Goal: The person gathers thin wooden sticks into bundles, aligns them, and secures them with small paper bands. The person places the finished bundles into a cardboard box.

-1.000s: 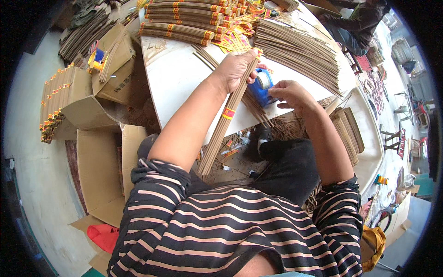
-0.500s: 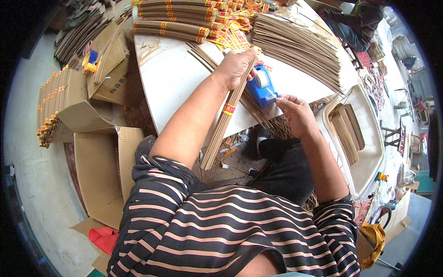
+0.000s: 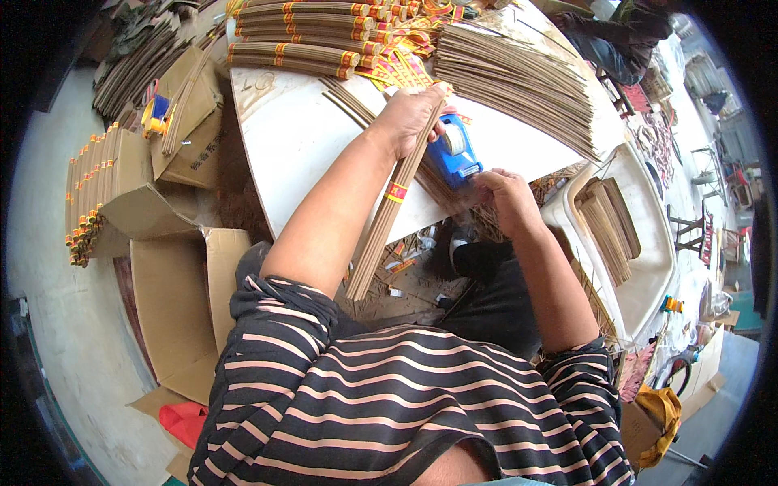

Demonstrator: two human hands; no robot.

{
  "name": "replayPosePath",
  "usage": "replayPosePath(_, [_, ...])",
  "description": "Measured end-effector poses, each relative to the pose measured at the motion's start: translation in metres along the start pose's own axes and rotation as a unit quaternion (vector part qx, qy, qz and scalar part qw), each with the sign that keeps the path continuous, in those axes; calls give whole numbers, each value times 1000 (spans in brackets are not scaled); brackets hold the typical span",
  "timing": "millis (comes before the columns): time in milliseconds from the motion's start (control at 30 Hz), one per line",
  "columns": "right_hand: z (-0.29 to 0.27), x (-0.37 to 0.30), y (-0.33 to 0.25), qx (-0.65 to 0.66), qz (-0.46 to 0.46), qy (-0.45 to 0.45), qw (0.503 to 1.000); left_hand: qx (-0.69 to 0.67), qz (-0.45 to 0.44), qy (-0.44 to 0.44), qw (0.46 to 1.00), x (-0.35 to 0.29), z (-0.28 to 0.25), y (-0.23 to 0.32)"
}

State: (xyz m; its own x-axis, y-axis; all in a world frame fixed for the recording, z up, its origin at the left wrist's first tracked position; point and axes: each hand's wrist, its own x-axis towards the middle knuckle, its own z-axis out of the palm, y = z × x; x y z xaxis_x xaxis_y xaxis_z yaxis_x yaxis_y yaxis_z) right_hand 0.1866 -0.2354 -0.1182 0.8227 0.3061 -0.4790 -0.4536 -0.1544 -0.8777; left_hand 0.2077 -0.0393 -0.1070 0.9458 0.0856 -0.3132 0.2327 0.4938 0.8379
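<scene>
My left hand is wrapped round the upper part of a bundle of thin brown incense sticks. A red and yellow paper band circles the bundle, which slants down past the table edge towards my lap. Just right of that hand, a blue tape dispenser with a roll of tape stands on the white table. At the dispenser's near end my right hand is closed in a pinch. Whatever lies between its fingertips is too small to make out.
Banded incense bundles are stacked at the table's far left; loose sticks fan out at the far right. A white tub with sticks stands right, an open cardboard box left. Another person sits at the far right.
My right hand has drawn slightly nearer to me and left, its fingers more curled by the dispenser's end. My left hand keeps its hold on the bundle. The view has shifted slightly.
</scene>
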Motion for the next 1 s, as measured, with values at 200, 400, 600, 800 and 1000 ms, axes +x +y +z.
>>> replayPosePath(200, [-7, -1, 3, 2, 14, -30, 999, -13, -15, -11, 1000, -4, 3, 4])
replayPosePath(400, [-31, -41, -27, 18, -67, -157, 985, -13, -19, -51, 998, -55, 4, 46])
replayPosePath(600, [17, -105, -79, -59, -275, -204, 938, 19, 7, -115, 993, -154, 6, 58])
replayPosePath(800, [47, -134, -89, -163, -316, -232, 905, -62, -22, -103, 992, -221, 10, 49])
replayPosePath(1000, [57, -152, -90, -208, -328, -236, 891, -72, -27, -108, 991, -243, 9, 42])
